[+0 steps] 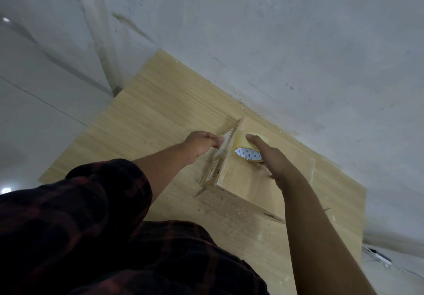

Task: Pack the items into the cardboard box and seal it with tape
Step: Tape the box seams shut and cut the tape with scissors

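While you look down from the head view, the cardboard box lies shut on the bench, close to the wall, its long axis running from you toward the far corner. Your right grip holds the tape roll, forefinger laid over the rim, and the roll stands on edge on the box top, at the far end, just beside the edge above the labelled side face. Your left grip has its fingertips against that side face, just below the roll; whether they pinch a tape end or only press, you cannot tell. The two grips are near each other with the box edge between them, so the coming pull likely runs from the left one up over that edge and across the top. The bench is pale wood grain, speckled with debris nearest you. A grey tiled floor lies to your left, and a white cable beyond the bench's right end.
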`<state>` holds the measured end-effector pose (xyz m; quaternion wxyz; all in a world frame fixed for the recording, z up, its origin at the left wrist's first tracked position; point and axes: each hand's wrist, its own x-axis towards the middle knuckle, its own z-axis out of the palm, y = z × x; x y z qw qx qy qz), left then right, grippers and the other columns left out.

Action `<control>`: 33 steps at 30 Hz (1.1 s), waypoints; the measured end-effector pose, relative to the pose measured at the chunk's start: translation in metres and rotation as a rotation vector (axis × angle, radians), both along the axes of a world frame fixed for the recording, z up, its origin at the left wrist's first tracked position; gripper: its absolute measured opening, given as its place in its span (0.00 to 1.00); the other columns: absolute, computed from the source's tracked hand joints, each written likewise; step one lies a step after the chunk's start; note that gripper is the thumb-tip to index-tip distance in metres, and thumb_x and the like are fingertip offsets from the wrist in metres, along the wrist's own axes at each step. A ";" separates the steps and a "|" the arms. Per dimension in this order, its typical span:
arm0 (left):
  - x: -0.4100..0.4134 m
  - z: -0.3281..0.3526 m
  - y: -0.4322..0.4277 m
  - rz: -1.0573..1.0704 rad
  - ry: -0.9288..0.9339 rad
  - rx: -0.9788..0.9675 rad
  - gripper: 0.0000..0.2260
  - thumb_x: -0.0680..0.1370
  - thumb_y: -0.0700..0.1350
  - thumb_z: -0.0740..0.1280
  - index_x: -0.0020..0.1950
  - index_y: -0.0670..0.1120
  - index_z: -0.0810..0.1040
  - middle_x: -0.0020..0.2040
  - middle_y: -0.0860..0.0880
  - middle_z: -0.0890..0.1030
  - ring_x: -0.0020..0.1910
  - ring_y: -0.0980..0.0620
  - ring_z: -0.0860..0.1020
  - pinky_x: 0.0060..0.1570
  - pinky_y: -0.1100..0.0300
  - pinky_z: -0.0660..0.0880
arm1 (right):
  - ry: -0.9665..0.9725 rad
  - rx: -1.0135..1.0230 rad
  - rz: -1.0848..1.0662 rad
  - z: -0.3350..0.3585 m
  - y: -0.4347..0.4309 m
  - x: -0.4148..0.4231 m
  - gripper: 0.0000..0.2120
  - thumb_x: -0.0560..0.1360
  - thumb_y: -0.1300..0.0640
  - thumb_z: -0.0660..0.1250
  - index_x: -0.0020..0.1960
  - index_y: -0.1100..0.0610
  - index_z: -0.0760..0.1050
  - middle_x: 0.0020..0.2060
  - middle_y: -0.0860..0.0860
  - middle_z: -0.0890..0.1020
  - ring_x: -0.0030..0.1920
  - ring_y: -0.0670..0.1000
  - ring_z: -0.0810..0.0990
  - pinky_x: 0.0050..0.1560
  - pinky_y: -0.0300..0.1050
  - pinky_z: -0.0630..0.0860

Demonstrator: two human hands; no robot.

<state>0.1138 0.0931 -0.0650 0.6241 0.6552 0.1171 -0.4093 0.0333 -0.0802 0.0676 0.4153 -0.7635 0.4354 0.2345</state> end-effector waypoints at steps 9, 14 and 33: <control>0.019 0.019 0.007 0.007 -0.126 -0.039 0.06 0.76 0.49 0.79 0.43 0.47 0.87 0.45 0.51 0.89 0.56 0.58 0.84 0.65 0.60 0.71 | -0.150 -0.176 0.106 0.011 -0.014 -0.001 0.09 0.76 0.35 0.69 0.51 0.36 0.84 0.50 0.56 0.78 0.46 0.50 0.78 0.38 0.47 0.71; 0.021 0.022 0.007 0.002 -0.164 -0.059 0.07 0.76 0.49 0.79 0.44 0.46 0.88 0.45 0.52 0.89 0.59 0.57 0.83 0.67 0.59 0.71 | -0.143 -0.199 0.021 0.024 -0.026 -0.016 0.10 0.75 0.41 0.71 0.51 0.42 0.87 0.46 0.54 0.79 0.41 0.50 0.84 0.38 0.46 0.74; 0.015 0.020 0.023 0.070 -0.183 -0.016 0.08 0.76 0.48 0.80 0.46 0.44 0.88 0.42 0.51 0.89 0.52 0.61 0.85 0.66 0.59 0.73 | -0.129 -0.185 -0.086 0.004 -0.027 -0.004 0.37 0.55 0.29 0.79 0.50 0.58 0.85 0.47 0.54 0.86 0.43 0.53 0.89 0.47 0.52 0.83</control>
